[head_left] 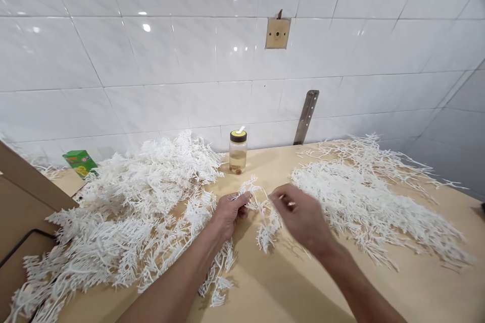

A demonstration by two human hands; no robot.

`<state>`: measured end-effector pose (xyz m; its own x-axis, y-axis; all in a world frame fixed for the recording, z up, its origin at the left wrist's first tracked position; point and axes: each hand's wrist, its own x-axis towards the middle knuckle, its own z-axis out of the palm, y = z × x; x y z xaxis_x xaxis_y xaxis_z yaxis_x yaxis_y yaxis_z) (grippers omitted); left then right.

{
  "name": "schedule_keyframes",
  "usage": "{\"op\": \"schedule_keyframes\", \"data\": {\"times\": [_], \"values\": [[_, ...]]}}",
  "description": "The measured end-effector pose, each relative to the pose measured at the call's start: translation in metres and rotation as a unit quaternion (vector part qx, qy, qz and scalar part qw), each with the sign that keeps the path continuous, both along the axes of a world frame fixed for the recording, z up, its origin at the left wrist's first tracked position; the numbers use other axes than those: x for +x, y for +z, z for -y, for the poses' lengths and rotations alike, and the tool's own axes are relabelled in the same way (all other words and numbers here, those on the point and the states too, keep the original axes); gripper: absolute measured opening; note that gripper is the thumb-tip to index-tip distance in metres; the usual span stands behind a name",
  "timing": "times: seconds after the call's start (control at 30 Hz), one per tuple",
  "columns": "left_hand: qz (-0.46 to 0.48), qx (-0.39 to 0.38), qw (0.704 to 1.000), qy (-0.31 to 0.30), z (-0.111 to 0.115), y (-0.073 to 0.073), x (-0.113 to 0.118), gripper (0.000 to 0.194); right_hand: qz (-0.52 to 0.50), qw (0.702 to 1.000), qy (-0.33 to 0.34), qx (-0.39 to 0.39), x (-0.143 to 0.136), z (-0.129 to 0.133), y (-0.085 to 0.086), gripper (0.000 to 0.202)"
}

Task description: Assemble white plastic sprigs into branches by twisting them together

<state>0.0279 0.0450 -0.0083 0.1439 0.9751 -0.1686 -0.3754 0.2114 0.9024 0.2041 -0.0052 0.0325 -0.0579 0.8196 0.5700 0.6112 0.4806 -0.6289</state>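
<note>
Between my hands hangs a white branching plastic sprig (265, 219), its thin twigs spread above the table. My left hand (231, 212) is closed on part of it, thumb pressed against the fingers. Close by on the right, my right hand (297, 212) is pinched at a thin white stem of the same sprig; the fingertips are partly hidden. A large heap of white sprigs (151, 176) lies to the left, with some under my left forearm. To the right lies another pile of white sprigs (352, 192), flatter and more spread out.
A clear jar (238, 154) with a dark lid and yellowish liquid stands near the wall. Behind the left heap is a green box (80, 162). A cardboard box (26, 197) borders the left side. A metal bracket (306, 117) leans against the tiled wall.
</note>
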Motion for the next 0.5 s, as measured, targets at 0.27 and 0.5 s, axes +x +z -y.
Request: {"op": "schedule_keyframes", "data": {"times": [0.27,0.5], "values": [[0.049,-0.041,0.996,-0.06,0.001,0.006,-0.001,0.037,0.019,0.955,-0.294,0.008,0.072,-0.027,-0.001,0.029],[0.027,-0.006,0.997,-0.073,0.005,0.005,-0.001,0.035,0.043,0.997,0.001,-0.071,-0.016,-0.004,-0.004,0.023]]}}
